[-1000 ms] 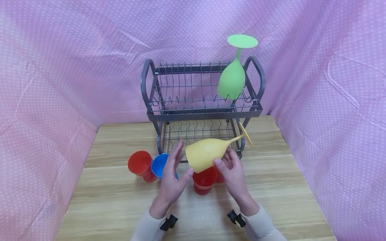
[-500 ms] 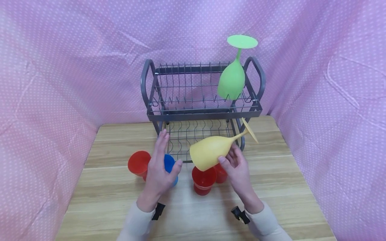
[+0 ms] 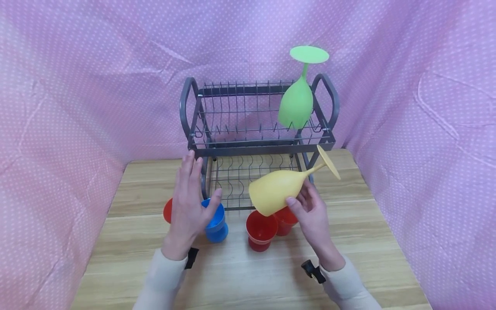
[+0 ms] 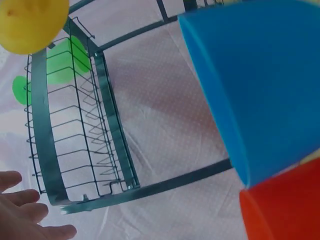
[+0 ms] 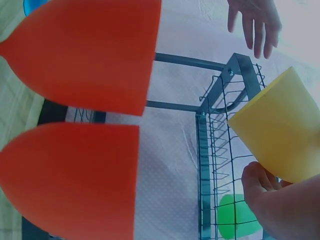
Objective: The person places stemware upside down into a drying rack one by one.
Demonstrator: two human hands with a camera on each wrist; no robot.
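Note:
My right hand (image 3: 311, 219) grips a yellow goblet (image 3: 276, 189) by the stem end of its bowl, thumb on the near side. The goblet tilts, mouth toward the left and foot up to the right, in front of the rack's lower tier. In the right wrist view, the fingers (image 5: 265, 177) curl against its bowl. Nothing is in my left hand (image 3: 186, 211), which is raised with fingers spread. It overlaps a blue goblet (image 3: 217, 221) and covers most of a red goblet (image 3: 168, 211). Below the yellow goblet stand two red goblets, a nearer one (image 3: 260, 230) and a farther one (image 3: 286, 221).
A dark two-tier dish rack (image 3: 240, 150) stands at the back of the wooden table (image 3: 360, 249). Upside down on its upper tier, at the right, is a green goblet (image 3: 296, 103). A pink dotted cloth (image 3: 116, 86) hangs behind and along both sides.
My left hand has moved away from the yellow goblet, leftward and up, uncovering more of the blue goblet. My right hand has shifted the yellow goblet slightly right and up.

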